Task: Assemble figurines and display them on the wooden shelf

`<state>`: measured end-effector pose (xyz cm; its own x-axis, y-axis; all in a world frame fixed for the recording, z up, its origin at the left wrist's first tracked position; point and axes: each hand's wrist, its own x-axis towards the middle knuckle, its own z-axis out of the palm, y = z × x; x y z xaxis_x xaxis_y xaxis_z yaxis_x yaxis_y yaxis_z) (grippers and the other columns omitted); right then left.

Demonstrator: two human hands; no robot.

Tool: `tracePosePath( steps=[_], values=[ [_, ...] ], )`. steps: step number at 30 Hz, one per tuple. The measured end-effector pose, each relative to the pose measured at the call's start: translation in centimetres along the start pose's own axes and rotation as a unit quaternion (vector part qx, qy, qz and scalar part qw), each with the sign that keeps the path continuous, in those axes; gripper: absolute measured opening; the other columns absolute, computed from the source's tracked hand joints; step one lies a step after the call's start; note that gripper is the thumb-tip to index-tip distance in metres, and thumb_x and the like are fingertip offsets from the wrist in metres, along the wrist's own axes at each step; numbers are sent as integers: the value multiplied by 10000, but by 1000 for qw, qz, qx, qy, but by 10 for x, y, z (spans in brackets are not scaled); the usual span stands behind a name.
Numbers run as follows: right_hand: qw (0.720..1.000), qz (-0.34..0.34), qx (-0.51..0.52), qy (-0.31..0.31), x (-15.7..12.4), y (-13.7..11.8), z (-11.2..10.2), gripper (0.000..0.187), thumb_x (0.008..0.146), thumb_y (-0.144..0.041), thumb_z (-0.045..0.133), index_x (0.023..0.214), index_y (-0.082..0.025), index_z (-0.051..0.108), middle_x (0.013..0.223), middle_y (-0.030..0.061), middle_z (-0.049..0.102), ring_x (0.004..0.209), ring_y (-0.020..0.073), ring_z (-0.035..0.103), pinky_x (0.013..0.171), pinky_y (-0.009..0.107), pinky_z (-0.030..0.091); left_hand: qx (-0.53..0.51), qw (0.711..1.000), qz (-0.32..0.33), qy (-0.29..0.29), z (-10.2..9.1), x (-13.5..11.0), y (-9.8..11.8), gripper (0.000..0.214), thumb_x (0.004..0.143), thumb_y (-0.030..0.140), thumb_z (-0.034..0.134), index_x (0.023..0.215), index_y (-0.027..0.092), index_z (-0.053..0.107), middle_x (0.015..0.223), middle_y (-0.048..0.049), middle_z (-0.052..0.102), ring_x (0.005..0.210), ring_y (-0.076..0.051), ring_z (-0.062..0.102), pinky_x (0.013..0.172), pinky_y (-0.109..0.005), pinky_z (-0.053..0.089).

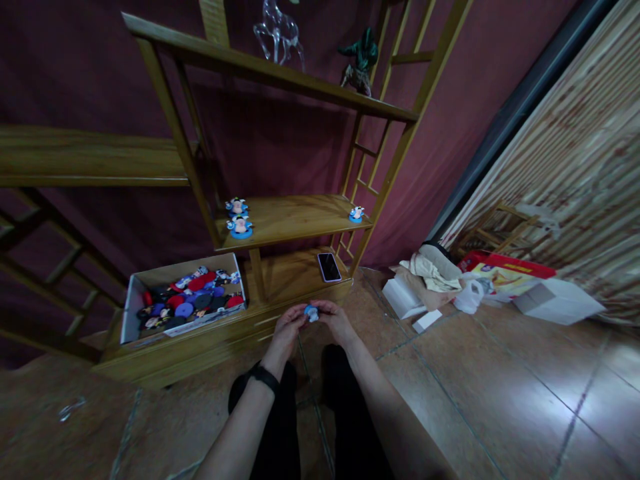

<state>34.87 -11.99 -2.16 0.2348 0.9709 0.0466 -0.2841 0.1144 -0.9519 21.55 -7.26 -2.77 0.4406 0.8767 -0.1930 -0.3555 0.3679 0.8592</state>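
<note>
Between my two hands is a small blue and white figurine [312, 313], held in front of the lower shelf. My left hand [291, 320] grips it from the left, fingers closed on its edge. From the other side my right hand [333, 317] pinches it too. Similar pig figurines on blue bases stand on the middle shelf: a front one [241, 227] and one behind it [237, 207] at the left, and another figurine [357, 214] at the right end. A cardboard box [131, 300] full of red, blue and black figurines rests on the lower shelf to the left.
A phone [329, 267] lies on the lower shelf of the wooden shelf unit [295, 217]. Above stand a clear horse figure [279, 30] and a dark green statue [361, 60]. White boxes [403, 298], a plastic bag [469, 297] and a red carton [515, 270] sit on the floor at right.
</note>
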Motion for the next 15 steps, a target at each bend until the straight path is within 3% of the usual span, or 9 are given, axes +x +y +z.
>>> tracePosePath(
  steps=[10, 15],
  values=[
    [999, 28, -16, 31, -3, -4, 4, 315, 574, -299, 719, 870, -213, 655, 897, 18, 670, 903, 196, 584, 868, 333, 415, 3, 1000, -11, 20, 0, -2, 4, 384, 539, 194, 732, 914, 154, 660, 815, -62, 677, 693, -142, 600, 625, -229, 416],
    [996, 79, 26, 34, -2, -1, 3, 316, 581, -336, 732, 841, -171, 659, 859, 45, 669, 818, 185, 606, 809, 332, 450, -16, 999, -15, 41, 2, -1, 3, 366, 543, 237, 744, 893, 164, 669, 803, -42, 676, 667, -126, 595, 613, -228, 420]
  ],
)
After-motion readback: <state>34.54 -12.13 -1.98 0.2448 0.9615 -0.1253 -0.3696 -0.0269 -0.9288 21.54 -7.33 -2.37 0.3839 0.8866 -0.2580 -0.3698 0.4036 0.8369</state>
